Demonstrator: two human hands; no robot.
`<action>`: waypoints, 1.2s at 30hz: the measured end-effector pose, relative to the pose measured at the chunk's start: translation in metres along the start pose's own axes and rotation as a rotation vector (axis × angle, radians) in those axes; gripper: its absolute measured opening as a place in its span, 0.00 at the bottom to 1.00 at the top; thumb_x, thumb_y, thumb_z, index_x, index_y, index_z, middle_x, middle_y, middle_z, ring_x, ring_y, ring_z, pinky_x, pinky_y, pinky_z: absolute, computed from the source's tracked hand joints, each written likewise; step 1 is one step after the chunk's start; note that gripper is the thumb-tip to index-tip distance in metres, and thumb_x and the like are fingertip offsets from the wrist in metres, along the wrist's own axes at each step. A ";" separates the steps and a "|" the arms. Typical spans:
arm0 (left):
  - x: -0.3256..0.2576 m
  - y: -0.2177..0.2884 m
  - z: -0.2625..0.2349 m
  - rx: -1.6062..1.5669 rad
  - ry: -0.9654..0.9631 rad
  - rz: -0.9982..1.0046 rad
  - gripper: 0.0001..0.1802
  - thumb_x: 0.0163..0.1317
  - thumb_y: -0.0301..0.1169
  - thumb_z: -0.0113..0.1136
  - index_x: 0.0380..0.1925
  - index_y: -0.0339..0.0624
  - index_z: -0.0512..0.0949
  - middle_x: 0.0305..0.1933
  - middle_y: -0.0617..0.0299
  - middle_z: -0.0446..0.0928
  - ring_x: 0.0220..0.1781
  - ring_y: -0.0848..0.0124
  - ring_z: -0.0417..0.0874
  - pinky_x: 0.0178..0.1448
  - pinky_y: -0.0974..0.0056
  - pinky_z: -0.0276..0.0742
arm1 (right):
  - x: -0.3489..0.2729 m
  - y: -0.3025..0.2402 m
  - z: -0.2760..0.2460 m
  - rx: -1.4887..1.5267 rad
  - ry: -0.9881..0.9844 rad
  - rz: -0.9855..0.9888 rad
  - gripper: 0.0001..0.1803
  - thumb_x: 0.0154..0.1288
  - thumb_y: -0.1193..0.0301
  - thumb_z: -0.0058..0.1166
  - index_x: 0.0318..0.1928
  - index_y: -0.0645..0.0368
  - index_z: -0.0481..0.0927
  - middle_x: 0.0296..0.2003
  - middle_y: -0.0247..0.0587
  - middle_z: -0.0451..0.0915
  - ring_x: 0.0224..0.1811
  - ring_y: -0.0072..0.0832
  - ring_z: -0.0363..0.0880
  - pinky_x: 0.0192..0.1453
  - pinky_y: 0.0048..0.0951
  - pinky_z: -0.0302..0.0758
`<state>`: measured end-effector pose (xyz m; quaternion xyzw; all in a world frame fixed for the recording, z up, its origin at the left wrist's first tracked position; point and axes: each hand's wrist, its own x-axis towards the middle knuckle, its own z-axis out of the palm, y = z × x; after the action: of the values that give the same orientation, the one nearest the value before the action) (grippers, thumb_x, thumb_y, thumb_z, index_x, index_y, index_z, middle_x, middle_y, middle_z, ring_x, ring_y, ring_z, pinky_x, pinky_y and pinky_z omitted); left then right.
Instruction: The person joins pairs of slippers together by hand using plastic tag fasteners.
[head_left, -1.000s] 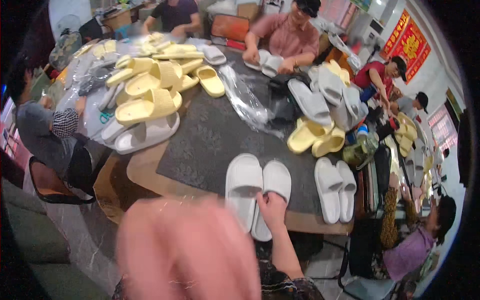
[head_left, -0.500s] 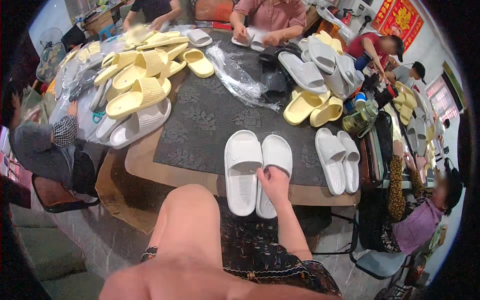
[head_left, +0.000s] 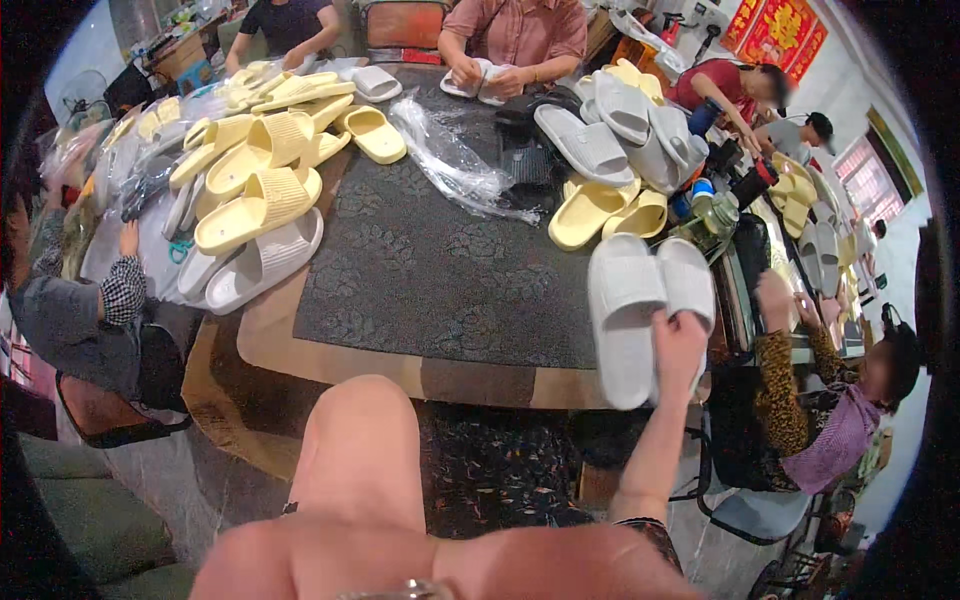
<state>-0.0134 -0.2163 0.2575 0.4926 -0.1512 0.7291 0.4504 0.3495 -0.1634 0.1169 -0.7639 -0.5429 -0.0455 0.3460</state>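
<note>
My right hand (head_left: 680, 345) reaches out to the right, its fingers closed on a pair of light grey-white slide slippers (head_left: 627, 310) side by side. The thumb and fingers grip near the inner edges, by the strap of the right-hand slipper. The pair is over the table's near right edge, toes pointing away from me. Whether it touches the table or another pair beneath, I cannot tell. My left hand is out of view. My bare knee (head_left: 365, 430) is raised in front of the table.
Yellow and grey slippers are heaped on the left (head_left: 265, 205) and at the right back (head_left: 590, 205) of the dark-covered table (head_left: 420, 270). Clear plastic bags (head_left: 455, 165) lie between the heaps. A jar (head_left: 715, 225) stands at right. Several people sit around; one (head_left: 840, 420) is close on my right.
My right hand has carried the pair of slippers rightward, from in front of me to the right end. Another pair that lay there is now mostly hidden. The view has shifted slightly.
</note>
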 end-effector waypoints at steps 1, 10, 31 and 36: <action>-0.002 0.001 -0.001 0.022 0.016 0.008 0.14 0.58 0.31 0.57 0.16 0.48 0.67 0.29 0.65 0.70 0.30 0.70 0.71 0.38 0.66 0.67 | 0.013 -0.001 -0.003 0.022 -0.005 0.048 0.20 0.58 0.61 0.58 0.25 0.69 0.73 0.20 0.52 0.73 0.23 0.44 0.71 0.32 0.41 0.68; -0.013 0.008 0.001 0.182 0.145 0.150 0.14 0.58 0.31 0.57 0.16 0.49 0.66 0.28 0.67 0.68 0.30 0.71 0.69 0.36 0.67 0.65 | 0.014 0.018 0.036 -0.221 0.268 -0.125 0.19 0.59 0.58 0.59 0.41 0.61 0.80 0.29 0.43 0.80 0.34 0.42 0.79 0.43 0.40 0.74; -0.040 0.037 -0.001 0.611 0.472 0.580 0.13 0.56 0.29 0.56 0.18 0.53 0.64 0.27 0.73 0.63 0.29 0.75 0.65 0.31 0.69 0.60 | -0.079 -0.098 0.166 0.662 -0.206 -0.439 0.02 0.57 0.75 0.60 0.33 0.57 0.82 0.18 0.35 0.70 0.18 0.23 0.67 0.25 0.23 0.67; -0.027 0.036 -0.005 0.663 0.450 0.723 0.13 0.56 0.29 0.56 0.18 0.53 0.64 0.27 0.74 0.62 0.28 0.76 0.64 0.31 0.70 0.59 | -0.078 -0.080 0.157 0.650 -0.176 -0.407 0.03 0.58 0.75 0.60 0.31 0.61 0.81 0.20 0.34 0.74 0.19 0.19 0.68 0.25 0.21 0.66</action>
<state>-0.0426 -0.2465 0.2401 0.3567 0.0273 0.9337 0.0124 0.2010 -0.1210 0.0013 -0.4923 -0.6968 0.1270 0.5059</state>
